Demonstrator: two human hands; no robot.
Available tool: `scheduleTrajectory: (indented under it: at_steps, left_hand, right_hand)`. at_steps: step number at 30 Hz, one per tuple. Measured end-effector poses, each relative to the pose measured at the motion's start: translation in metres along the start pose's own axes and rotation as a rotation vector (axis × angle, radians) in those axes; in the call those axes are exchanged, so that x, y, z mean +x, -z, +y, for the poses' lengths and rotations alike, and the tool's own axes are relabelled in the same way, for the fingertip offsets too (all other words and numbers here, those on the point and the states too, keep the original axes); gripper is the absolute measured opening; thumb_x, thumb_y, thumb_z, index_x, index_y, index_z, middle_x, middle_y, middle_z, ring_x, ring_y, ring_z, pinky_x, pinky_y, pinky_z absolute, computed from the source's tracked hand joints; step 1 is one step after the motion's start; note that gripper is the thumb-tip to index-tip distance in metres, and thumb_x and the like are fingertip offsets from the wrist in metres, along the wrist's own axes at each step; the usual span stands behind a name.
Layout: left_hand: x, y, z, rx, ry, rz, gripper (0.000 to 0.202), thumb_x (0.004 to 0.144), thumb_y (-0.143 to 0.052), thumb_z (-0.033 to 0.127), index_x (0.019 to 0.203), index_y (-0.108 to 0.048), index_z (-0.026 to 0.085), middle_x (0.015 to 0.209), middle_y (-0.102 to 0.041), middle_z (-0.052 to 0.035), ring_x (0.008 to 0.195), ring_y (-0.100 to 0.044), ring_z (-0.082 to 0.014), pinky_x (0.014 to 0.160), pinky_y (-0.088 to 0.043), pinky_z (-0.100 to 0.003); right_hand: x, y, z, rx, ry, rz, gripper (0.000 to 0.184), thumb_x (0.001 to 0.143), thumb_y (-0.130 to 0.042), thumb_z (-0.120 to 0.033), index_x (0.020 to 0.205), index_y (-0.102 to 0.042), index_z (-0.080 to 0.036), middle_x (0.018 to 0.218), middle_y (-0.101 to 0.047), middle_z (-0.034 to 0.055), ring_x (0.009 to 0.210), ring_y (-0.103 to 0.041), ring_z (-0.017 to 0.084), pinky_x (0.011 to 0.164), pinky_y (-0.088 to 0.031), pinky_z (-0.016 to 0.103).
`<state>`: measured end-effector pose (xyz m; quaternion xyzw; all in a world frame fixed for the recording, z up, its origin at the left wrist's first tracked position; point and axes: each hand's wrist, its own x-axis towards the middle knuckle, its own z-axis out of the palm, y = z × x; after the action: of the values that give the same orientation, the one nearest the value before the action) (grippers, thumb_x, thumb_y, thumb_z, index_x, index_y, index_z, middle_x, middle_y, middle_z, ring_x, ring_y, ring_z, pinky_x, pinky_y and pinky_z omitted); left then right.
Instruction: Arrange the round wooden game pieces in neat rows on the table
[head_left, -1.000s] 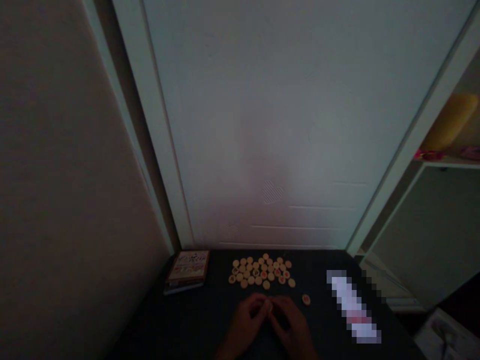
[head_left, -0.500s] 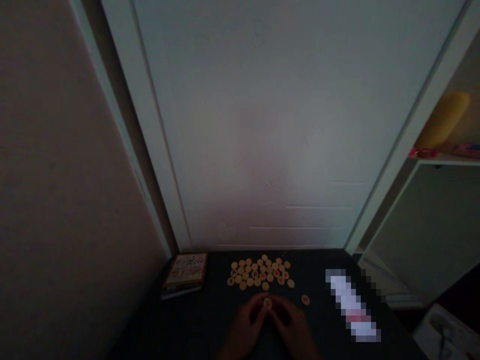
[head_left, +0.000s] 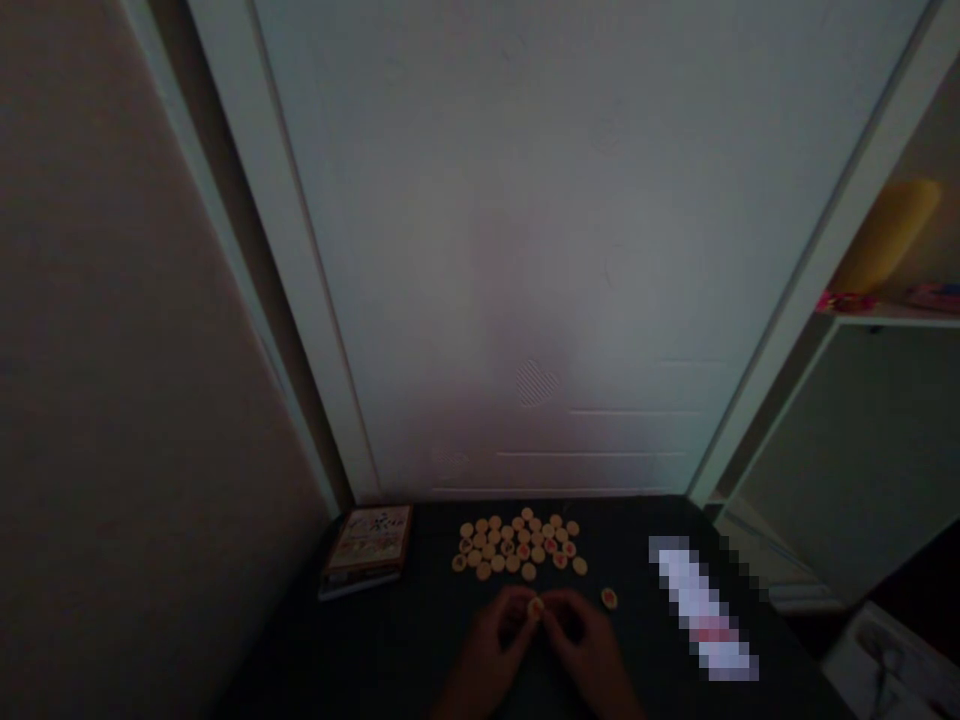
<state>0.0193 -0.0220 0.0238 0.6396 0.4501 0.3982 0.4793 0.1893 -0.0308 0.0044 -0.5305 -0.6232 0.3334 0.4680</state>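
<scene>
In dim light, my left hand point(head_left: 491, 650) and my right hand point(head_left: 589, 650) meet at the near middle of a dark table point(head_left: 375, 640). Their fingertips pinch one small round wooden disc point(head_left: 535, 606) between them. Just beyond lies a cluster of several tan discs point(head_left: 517, 545), some with red marks and some with dark marks. One lone disc with a red mark point(head_left: 609, 598) lies apart, to the right of my right hand.
A flat printed box point(head_left: 367, 545) sits at the table's far left. A pale blurred-out object point(head_left: 705, 610) lies on the right. A white door point(head_left: 540, 250) rises behind the table, with a shelf unit point(head_left: 885, 320) at the right.
The disc between my fingertips has come more into sight. My hands stay together in the same place. The view has shifted slightly.
</scene>
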Motion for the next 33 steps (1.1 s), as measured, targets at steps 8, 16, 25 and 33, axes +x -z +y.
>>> scheduleTrajectory:
  at_steps: [8,16,25,33]
  left_hand:
    - [-0.001,-0.001,-0.010,0.090,-0.049,-0.023,0.025,0.089,-0.064,0.044,0.106,-0.072,0.027,0.102,-0.078,-0.0054,0.094,-0.071,-0.0225,0.088,-0.054,-0.033]
    - [-0.002,0.001,0.003,0.158,-0.036,-0.064,0.024,0.091,-0.061,0.043,0.106,-0.072,0.028,0.100,-0.078,-0.0019,0.091,-0.069,-0.0210,0.085,-0.052,-0.030]
    - [-0.002,0.001,-0.005,0.132,0.014,-0.012,0.032,0.092,-0.059,0.048,0.115,-0.070,0.028,0.110,-0.077,-0.0032,0.101,-0.070,-0.0223,0.094,-0.052,-0.033]
    - [-0.002,0.001,-0.006,0.094,-0.052,-0.033,0.028,0.093,-0.060,0.041,0.115,-0.069,0.028,0.111,-0.077,-0.0023,0.102,-0.070,-0.0204,0.094,-0.053,-0.031]
  right_hand:
    - [0.000,0.001,0.001,0.006,-0.076,-0.033,0.034,0.086,-0.063,-0.054,0.090,-0.072,-0.021,0.079,-0.076,0.0030,0.075,-0.070,0.021,0.069,-0.053,0.028]
    - [0.002,0.004,0.000,0.033,-0.122,-0.047,0.035,0.086,-0.064,-0.054,0.085,-0.072,-0.021,0.078,-0.075,0.0025,0.075,-0.069,0.021,0.068,-0.051,0.027]
    - [0.003,0.007,-0.004,0.084,-0.126,-0.076,0.036,0.089,-0.060,-0.055,0.095,-0.073,-0.021,0.090,-0.077,0.0056,0.086,-0.070,0.024,0.077,-0.052,0.031]
    - [0.003,0.006,-0.002,0.086,-0.109,-0.066,0.038,0.085,-0.064,-0.056,0.096,-0.073,-0.020,0.086,-0.077,0.0053,0.079,-0.069,0.023,0.072,-0.052,0.030]
